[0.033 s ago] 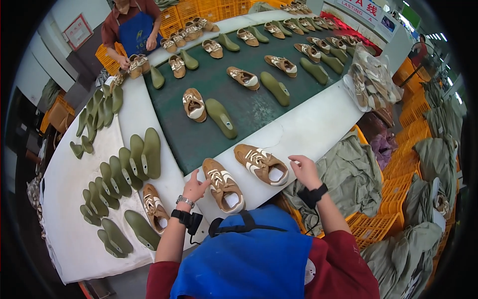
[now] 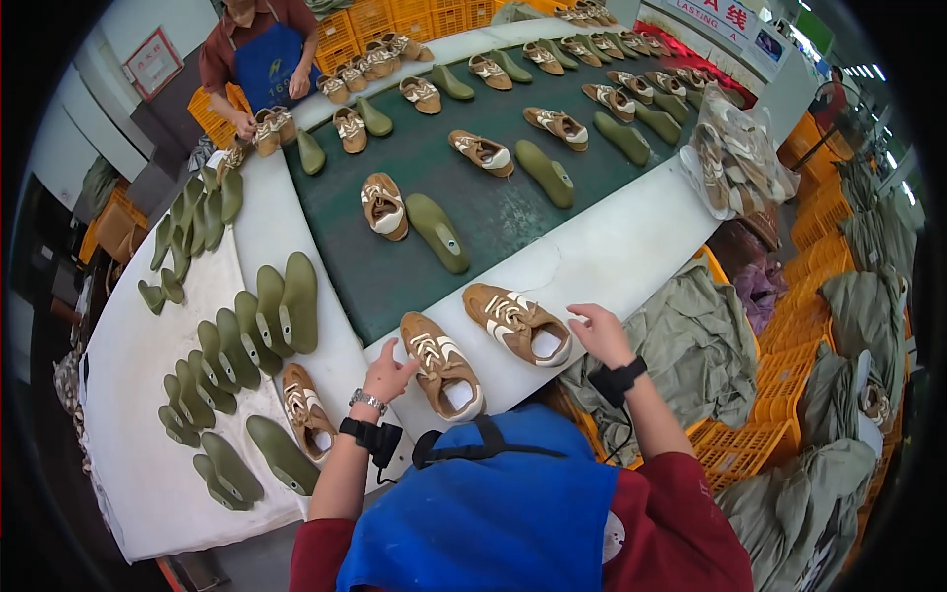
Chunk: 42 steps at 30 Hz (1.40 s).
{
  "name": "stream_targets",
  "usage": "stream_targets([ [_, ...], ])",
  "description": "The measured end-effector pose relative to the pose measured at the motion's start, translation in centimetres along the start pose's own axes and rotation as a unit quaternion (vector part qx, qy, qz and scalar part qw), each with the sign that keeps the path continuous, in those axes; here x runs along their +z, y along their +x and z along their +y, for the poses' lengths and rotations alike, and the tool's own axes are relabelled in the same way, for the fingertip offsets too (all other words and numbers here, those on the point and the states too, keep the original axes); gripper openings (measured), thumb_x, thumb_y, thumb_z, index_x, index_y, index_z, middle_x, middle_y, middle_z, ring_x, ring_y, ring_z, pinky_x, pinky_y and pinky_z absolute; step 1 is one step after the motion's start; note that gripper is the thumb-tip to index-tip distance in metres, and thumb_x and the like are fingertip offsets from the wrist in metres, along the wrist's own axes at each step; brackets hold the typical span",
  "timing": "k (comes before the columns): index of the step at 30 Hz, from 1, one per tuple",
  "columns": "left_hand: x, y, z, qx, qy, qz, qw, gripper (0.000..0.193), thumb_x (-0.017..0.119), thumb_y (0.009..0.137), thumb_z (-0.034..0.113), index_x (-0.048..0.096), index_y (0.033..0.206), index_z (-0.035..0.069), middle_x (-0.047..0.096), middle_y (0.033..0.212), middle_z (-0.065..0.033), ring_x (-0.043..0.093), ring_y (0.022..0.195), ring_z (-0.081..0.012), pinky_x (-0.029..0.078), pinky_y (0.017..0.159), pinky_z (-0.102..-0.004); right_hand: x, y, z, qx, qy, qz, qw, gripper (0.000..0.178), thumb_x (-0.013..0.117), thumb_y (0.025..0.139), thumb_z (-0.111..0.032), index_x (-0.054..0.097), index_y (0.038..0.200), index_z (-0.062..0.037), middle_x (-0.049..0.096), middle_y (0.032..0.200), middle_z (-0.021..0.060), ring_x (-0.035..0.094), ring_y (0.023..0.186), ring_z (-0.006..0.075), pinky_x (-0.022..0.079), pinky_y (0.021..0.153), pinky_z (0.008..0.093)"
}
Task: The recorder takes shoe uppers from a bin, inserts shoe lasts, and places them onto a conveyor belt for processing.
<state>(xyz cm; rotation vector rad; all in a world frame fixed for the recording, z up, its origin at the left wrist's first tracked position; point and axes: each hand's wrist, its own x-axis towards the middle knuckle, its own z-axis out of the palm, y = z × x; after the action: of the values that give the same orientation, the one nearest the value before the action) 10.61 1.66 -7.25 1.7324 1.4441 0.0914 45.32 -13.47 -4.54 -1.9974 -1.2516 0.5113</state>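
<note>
Two brown sneakers with white stripes and cream laces rest side by side on the white table edge before me. My left hand (image 2: 392, 373) is beside the left sneaker (image 2: 434, 352), its fingers apart and nothing in them. Just right of the other sneaker (image 2: 501, 314) hovers my right hand (image 2: 600, 333), empty, fingers loosely bent and apart. White material shows inside both shoe openings. A third sneaker (image 2: 307, 407) lies farther left, near a green shoe last (image 2: 279, 452).
Several green lasts (image 2: 232, 340) stand in rows on the white table (image 2: 128, 395) at left. More sneakers and lasts sit on a dark green belt (image 2: 335, 227). Orange crates (image 2: 740, 449) with grey-green cloth (image 2: 681, 335) flank my right. A co-worker (image 2: 261, 59) handles shoes at the far left.
My right hand has shifted very slightly left, toward the right sneaker. Both sneakers stay in place.
</note>
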Motion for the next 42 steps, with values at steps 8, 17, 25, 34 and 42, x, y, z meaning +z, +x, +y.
stream_targets([
  [8, 0.2, -5.0, 3.2, 0.122, 0.136, 0.101, 0.978, 0.053, 0.063, 0.077, 0.03, 0.046, 0.122, 0.007, 0.065, 0.075, -0.0131, 0.064, 0.069, -0.0307, 0.051, 0.061, -0.039, 4.1, 4.0, -0.6, 0.156, 0.204, -0.291, 0.922, 0.02, 0.056, 0.08, -0.006, 0.063, 0.097, 0.0022, 0.066, 0.079, 0.0055, 0.062, 0.075, 0.0139, 0.048, 0.067, 0.0243],
  [17, -1.8, -9.5, 8.7, 0.254, -0.017, 0.18, 0.95, 0.035, 0.063, 0.077, 0.019, 0.056, 0.109, 0.005, 0.064, 0.081, -0.012, 0.063, 0.073, -0.0268, 0.05, 0.063, -0.0348, 5.8, 2.4, -10.0, 0.111, 0.753, -0.525, 0.382, 0.041, 0.05, 0.091, -0.023, 0.043, 0.125, -0.0027, 0.059, 0.104, 0.0128, 0.062, 0.088, 0.0251, 0.055, 0.067, 0.0335],
  [25, -5.0, -12.8, 0.4, 0.121, 0.009, 0.319, 0.94, 0.038, 0.066, 0.076, 0.017, 0.055, 0.11, 0.004, 0.063, 0.085, -0.0129, 0.061, 0.074, -0.0277, 0.049, 0.07, -0.0334, 13.4, 2.5, -15.9, 0.039, 0.297, -0.445, 0.844, 0.039, 0.052, 0.086, -0.007, 0.044, 0.122, -0.0006, 0.062, 0.093, 0.0109, 0.063, 0.079, 0.0172, 0.053, 0.067, 0.0304],
  [34, -2.1, -18.3, -11.8, -0.061, 0.232, 0.314, 0.919, 0.047, 0.071, 0.068, 0.023, 0.055, 0.109, 0.006, 0.051, 0.114, -0.0157, 0.045, 0.11, -0.0359, 0.043, 0.087, -0.0452, 26.0, -2.4, -20.3, -0.318, -0.097, -0.499, 0.8, 0.052, 0.053, 0.078, -0.014, 0.041, 0.127, -0.0017, 0.062, 0.085, 0.0246, 0.06, 0.08, 0.0388, 0.048, 0.074, 0.0439],
  [42, -4.3, -15.0, -6.3, 0.049, 0.129, 0.347, 0.928, 0.04, 0.067, 0.07, 0.019, 0.056, 0.106, 0.005, 0.057, 0.103, -0.0142, 0.053, 0.098, -0.0336, 0.044, 0.079, -0.0429, 13.4, 3.1, -14.6, -0.3, -0.176, -0.316, 0.883, 0.056, 0.067, 0.069, -0.023, 0.049, 0.122, -0.0138, 0.058, 0.103, 0.0147, 0.058, 0.09, 0.0331, 0.048, 0.076, 0.0406],
])
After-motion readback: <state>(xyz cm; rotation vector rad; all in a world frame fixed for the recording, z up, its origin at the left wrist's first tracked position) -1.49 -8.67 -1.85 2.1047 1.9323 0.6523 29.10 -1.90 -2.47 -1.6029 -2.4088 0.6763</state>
